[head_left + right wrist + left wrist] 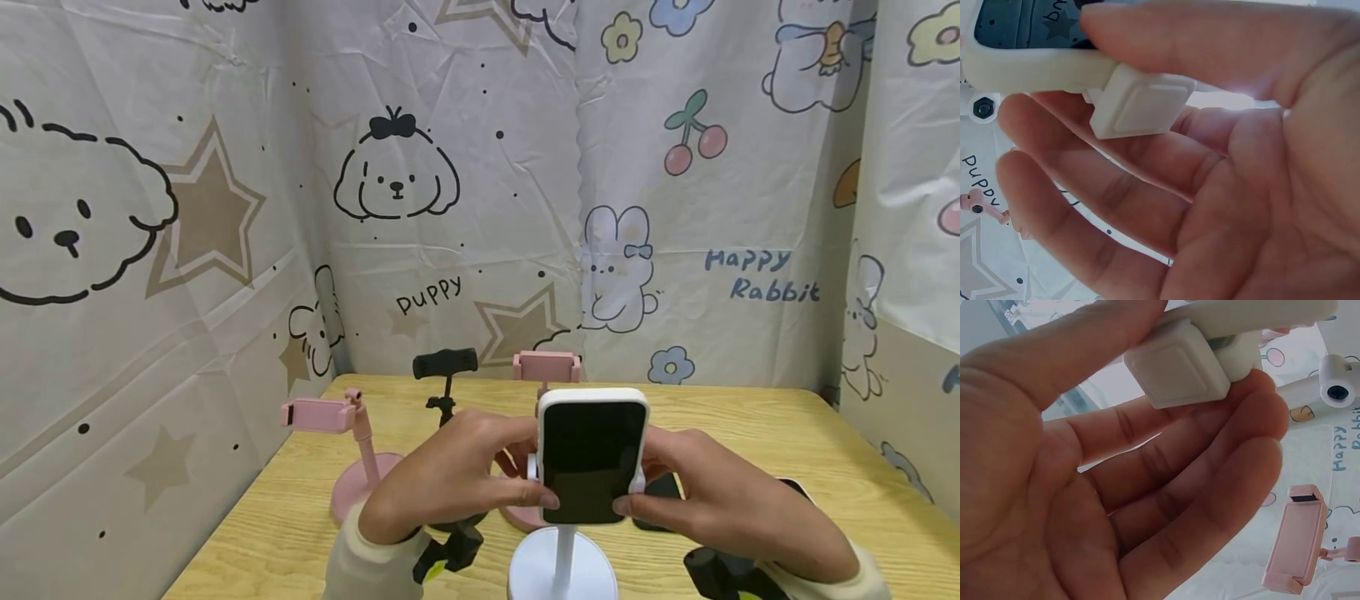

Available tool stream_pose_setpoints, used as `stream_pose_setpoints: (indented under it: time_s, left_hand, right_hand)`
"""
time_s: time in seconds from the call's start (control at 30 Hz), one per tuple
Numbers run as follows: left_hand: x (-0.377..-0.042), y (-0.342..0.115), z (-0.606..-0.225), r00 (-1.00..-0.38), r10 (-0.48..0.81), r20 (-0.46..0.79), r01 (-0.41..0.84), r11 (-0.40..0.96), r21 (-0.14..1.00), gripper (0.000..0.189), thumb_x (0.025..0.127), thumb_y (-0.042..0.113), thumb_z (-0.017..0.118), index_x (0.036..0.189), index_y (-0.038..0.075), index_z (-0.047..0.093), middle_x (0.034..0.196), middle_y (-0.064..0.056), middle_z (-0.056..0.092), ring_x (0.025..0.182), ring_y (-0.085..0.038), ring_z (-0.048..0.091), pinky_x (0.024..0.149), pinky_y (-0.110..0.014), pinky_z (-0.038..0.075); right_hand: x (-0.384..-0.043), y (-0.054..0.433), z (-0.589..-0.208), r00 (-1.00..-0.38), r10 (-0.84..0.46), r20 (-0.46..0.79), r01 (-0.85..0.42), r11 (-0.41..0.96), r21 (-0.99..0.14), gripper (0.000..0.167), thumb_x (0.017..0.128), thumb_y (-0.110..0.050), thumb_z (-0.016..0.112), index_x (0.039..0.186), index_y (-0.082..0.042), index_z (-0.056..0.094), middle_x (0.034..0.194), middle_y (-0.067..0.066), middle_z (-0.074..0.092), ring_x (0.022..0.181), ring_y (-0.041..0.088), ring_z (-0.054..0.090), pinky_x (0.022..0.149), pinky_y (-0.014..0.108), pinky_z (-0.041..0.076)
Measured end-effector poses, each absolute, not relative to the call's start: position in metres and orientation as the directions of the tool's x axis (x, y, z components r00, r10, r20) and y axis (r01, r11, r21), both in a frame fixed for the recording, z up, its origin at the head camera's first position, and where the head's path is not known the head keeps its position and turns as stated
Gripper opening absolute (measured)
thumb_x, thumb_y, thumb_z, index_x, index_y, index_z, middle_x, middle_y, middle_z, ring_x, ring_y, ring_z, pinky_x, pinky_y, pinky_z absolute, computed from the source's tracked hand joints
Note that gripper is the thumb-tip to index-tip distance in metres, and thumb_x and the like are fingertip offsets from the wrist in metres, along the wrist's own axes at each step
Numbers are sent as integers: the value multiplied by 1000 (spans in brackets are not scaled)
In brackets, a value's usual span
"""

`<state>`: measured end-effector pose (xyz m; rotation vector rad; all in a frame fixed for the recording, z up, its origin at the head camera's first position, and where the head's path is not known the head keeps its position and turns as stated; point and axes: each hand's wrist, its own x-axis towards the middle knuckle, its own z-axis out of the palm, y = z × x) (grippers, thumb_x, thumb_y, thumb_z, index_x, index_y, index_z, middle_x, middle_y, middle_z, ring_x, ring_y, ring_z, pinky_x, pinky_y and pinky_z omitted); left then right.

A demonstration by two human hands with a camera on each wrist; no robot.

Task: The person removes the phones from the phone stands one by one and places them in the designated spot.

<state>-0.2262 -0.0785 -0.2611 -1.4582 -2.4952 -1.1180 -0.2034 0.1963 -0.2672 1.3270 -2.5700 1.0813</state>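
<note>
A phone (pixel 592 458) in a white case sits upright in the clamp of a white phone stand, whose round base (pixel 525 560) is on the table. My left hand (pixel 461 479) pinches the phone's left side, thumb on the screen's lower corner and fingers behind. On the other side my right hand (pixel 720 492) does the same. In the left wrist view a white clamp end (pixel 1175 365) lies against the phone's edge above my curved fingers. The right wrist view shows the opposite clamp end (pixel 1147 103) beneath my thumb. The clamp's back is mostly hidden.
Behind my hands stand a pink phone stand (pixel 322 415) at left, a black one (pixel 446 362) and another pink one (pixel 547 367). A dark flat phone (pixel 662 502) lies partly hidden by my right hand. Printed cloth (pixel 465 250) hangs around the wooden table (pixel 720 408).
</note>
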Motion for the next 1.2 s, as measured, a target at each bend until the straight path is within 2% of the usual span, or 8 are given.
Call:
stream_pose_setpoints:
  time_s: [0.2,0.4,0.47,0.63,0.83,1.07,1.2]
  left_hand:
    - [-228,-81,-261,-540,755,373,779,281,560,29,83,23,77,109,21,65,92,12,69,76,2,63,71,-20,54]
    - [-229,-87,-259,-551,756,354,775,305,553,23,84,24,76,104,20,66,95,14,68,81,2,63,74,-22,54]
    - [-230,-88,-258,-546,759,355,782,310,540,21,85,26,75,103,20,67,95,14,67,82,3,63,75,-23,54]
    - [-232,-89,-259,-530,770,355,798,310,517,19,87,28,73,103,18,69,95,13,68,83,4,62,74,-21,54]
    - [-233,-90,-259,-494,792,358,812,274,515,16,89,22,71,104,16,68,95,11,68,84,3,62,74,-21,54]
    - [-232,-90,-261,-452,799,397,847,243,473,15,87,11,66,103,13,66,93,9,67,80,4,61,73,-20,54]
    - [-229,-87,-262,-454,790,411,851,248,464,15,85,9,65,99,14,64,90,9,66,75,4,59,70,-18,53]
  right_hand:
    - [-204,195,-267,-625,-672,396,-748,372,-550,40,86,-26,74,123,-20,59,111,-6,67,89,10,64,72,29,54]
    - [-199,193,-262,-699,-529,481,-710,430,-558,39,83,-23,78,118,-27,62,111,-10,66,94,10,61,77,32,54]
    - [-197,192,-260,-704,-490,514,-708,430,-560,39,83,-19,77,118,-26,62,112,-10,66,95,11,62,81,33,53]
    - [-193,187,-260,-678,-428,598,-735,384,-558,37,86,-7,72,118,-22,63,112,-6,66,97,15,64,87,28,51]
    - [-192,183,-261,-613,-416,672,-790,292,-540,39,85,7,68,117,-13,60,105,-3,67,94,16,65,83,27,54]
    - [-192,182,-262,-610,-428,667,-791,277,-546,37,86,7,66,117,-12,58,102,-3,68,86,17,68,75,29,57]
    - [-192,182,-262,-614,-431,661,-787,266,-557,37,87,8,65,118,-10,58,102,-2,67,82,17,69,72,31,58]
